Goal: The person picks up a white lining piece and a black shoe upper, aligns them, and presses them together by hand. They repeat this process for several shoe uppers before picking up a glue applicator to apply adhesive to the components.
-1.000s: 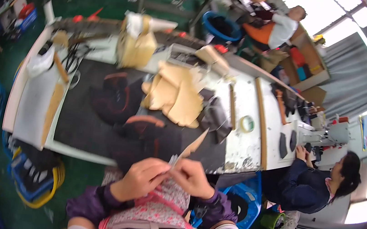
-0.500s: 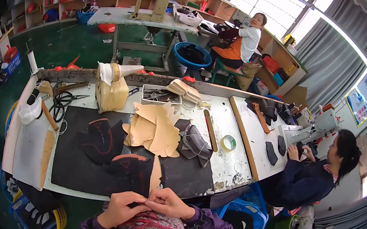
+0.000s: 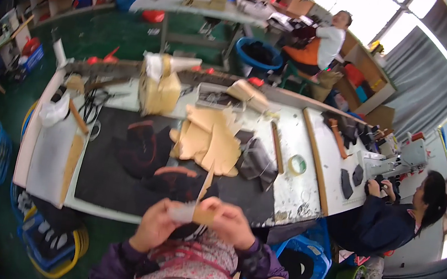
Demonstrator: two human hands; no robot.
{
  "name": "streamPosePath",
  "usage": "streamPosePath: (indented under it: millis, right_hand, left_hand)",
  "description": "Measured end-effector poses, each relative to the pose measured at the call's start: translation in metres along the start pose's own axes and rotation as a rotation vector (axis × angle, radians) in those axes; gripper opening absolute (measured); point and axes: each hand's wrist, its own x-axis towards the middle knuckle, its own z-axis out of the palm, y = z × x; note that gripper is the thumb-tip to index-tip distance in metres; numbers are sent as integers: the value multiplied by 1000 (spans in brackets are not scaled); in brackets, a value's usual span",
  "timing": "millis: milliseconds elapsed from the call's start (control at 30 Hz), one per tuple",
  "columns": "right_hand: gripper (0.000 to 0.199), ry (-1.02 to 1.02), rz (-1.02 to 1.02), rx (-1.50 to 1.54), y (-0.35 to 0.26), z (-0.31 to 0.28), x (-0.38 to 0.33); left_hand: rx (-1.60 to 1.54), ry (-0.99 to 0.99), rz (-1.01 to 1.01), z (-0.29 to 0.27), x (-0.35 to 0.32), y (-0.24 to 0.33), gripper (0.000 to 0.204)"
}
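Close to my body, at the table's near edge, my left hand [image 3: 158,225] and my right hand [image 3: 231,225] pinch a small tan and whitish strip [image 3: 203,216] between them. The picture is slightly smeared, so the strip's exact shape is unclear. Just beyond my fingers a narrow tan piece [image 3: 207,185] stands out over the dark mat. Black cut pieces with reddish edges [image 3: 141,146] lie on the black mat [image 3: 103,183]. A pile of tan cut pieces [image 3: 209,140] rests at the mat's far side, beside a dark grey bundle [image 3: 260,161].
Scissors [image 3: 94,102], a tape roll [image 3: 297,164], a yellowish block [image 3: 160,95] and a tray of tools [image 3: 220,98] stand on the table. At right a co-worker [image 3: 386,221] handles dark pieces at a sewing machine [image 3: 414,154]. Blue crates [image 3: 307,256] stand below.
My hands have risen slightly and moved apart, and the tan and whitish strip now shows between them. The whole view has shifted, with the table appearing farther right and higher.
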Motion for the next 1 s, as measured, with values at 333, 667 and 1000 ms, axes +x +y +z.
streamPosePath:
  millis: [333, 667, 1000]
  right_hand:
    - [8, 237, 56, -159, -10, -87, -63]
    - [30, -115, -359, -1038, -20, 19, -23]
    - [20, 71, -244, -741, 19, 17, 8]
  left_hand:
    - [-175, 26, -103, -27, -7, 34, 13]
    - [684, -135, -155, 9, -22, 15, 24]
    - [608, 375, -24, -9, -38, 41, 16]
